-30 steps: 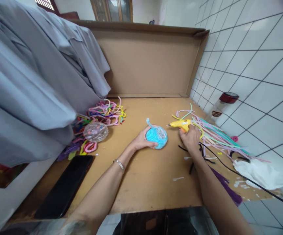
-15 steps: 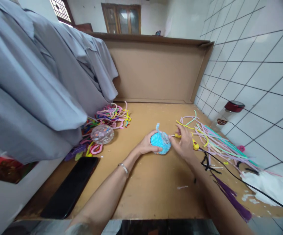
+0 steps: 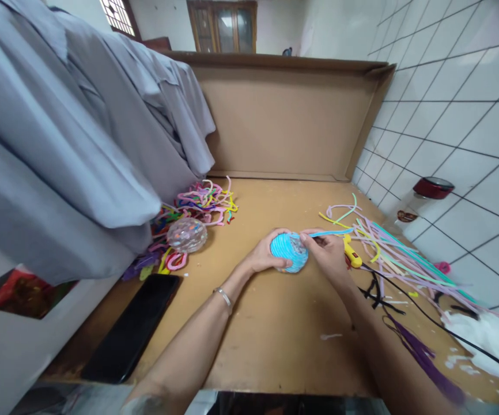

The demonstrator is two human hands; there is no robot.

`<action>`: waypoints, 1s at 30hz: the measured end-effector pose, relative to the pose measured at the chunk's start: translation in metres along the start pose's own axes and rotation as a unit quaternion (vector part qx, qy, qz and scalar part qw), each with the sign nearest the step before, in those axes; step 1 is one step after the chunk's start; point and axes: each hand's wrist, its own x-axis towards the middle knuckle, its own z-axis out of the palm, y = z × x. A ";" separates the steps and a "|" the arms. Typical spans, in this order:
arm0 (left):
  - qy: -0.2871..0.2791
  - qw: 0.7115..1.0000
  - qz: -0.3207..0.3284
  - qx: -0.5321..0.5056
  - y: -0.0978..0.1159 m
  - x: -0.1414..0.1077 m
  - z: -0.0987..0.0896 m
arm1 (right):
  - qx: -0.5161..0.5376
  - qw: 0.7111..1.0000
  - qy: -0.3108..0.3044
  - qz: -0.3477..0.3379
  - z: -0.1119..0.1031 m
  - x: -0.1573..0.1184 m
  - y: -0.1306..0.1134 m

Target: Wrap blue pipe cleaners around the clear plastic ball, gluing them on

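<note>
My left hand (image 3: pixel 265 252) is closed around a rounded clear piece wound with bright blue pipe cleaner (image 3: pixel 284 246). Part of its clear, faceted surface shows on the right side. At that side my right hand (image 3: pixel 325 253) pinches a blue pipe cleaner (image 3: pixel 331 233) between thumb and finger, right against the wound piece. The strand's free length stretches off to the right. Just beyond the right hand is a yellow glue gun (image 3: pixel 353 253) with a black cord; its front part is hidden, and I cannot tell whether the other fingers touch it.
Loose pipe cleaners (image 3: pixel 405 259) lie at the right, near a red-lidded jar (image 3: pixel 422 199). Tangled pipe cleaners (image 3: pixel 206 202) and a clear faceted piece (image 3: pixel 187 235) sit at the left, above a black phone (image 3: pixel 132 328). Grey cloth (image 3: pixel 102 127) hangs there. Cardboard (image 3: pixel 284 121) stands behind.
The blue strand, which stuck up from the wound piece, now stretches to the right in my right hand's pinch. The glue gun's tip no longer shows. The view has shifted slightly.
</note>
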 end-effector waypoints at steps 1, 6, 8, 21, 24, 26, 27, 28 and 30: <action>-0.003 1.000 0.002 -0.006 -0.001 0.000 0.000 | 0.004 1.000 0.002 0.009 -0.001 -0.002 0.003; -0.017 1.000 0.018 -0.013 -0.005 0.001 -0.002 | -0.023 1.000 0.007 0.015 -0.003 -0.005 0.009; -0.020 1.000 0.021 -0.010 -0.006 0.001 -0.002 | -0.037 0.999 0.006 0.014 -0.003 -0.005 0.008; -0.034 0.998 0.049 0.029 -0.005 0.002 -0.003 | 0.003 0.998 -0.061 0.033 -0.004 -0.008 0.004; -0.033 0.998 0.050 0.037 -0.003 0.002 -0.003 | 0.008 0.997 -0.063 0.039 -0.004 -0.008 0.006; -0.026 0.997 0.056 0.052 -0.002 0.002 -0.003 | 0.013 0.996 -0.065 0.051 -0.004 -0.008 0.006; -0.022 0.996 0.062 0.062 -0.001 0.002 -0.002 | 0.014 0.996 -0.066 0.056 -0.004 -0.008 0.005; -0.019 0.995 0.068 0.072 0.000 0.002 -0.002 | 0.014 0.996 -0.067 0.060 -0.004 -0.008 0.005; -0.015 0.993 0.079 0.090 0.001 0.002 -0.002 | 0.010 0.995 -0.071 0.062 -0.003 -0.008 0.003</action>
